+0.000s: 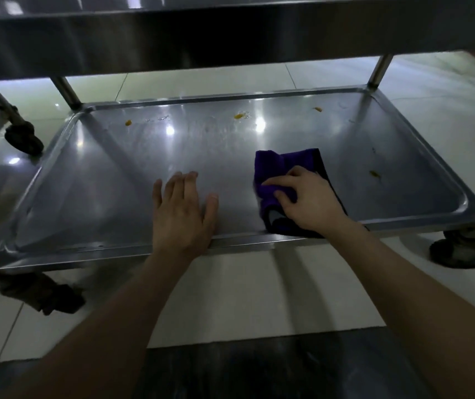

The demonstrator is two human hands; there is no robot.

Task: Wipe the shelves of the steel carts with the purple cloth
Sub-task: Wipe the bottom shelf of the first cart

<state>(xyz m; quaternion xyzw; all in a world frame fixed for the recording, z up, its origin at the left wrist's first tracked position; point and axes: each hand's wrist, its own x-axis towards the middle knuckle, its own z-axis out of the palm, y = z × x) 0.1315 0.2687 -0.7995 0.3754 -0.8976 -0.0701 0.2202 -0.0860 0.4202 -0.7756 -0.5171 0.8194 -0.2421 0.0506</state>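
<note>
One cloth (pixel 283 164) lies on the lower shelf (pixel 109 197), right of centre, gripped under the curled fingers of the right hand (pixel 309 203). The left hand (pixel 183 211) rests flat, fingers straight, at the shelf's near rim. Four orange specks (pixel 239 116) dot the shelf.

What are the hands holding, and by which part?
The right hand grips the purple cloth at its near end. The left hand lies flat on the steel shelf, holding nothing.

Pale glossy floor tiles (pixel 244 298), dim light.
</note>
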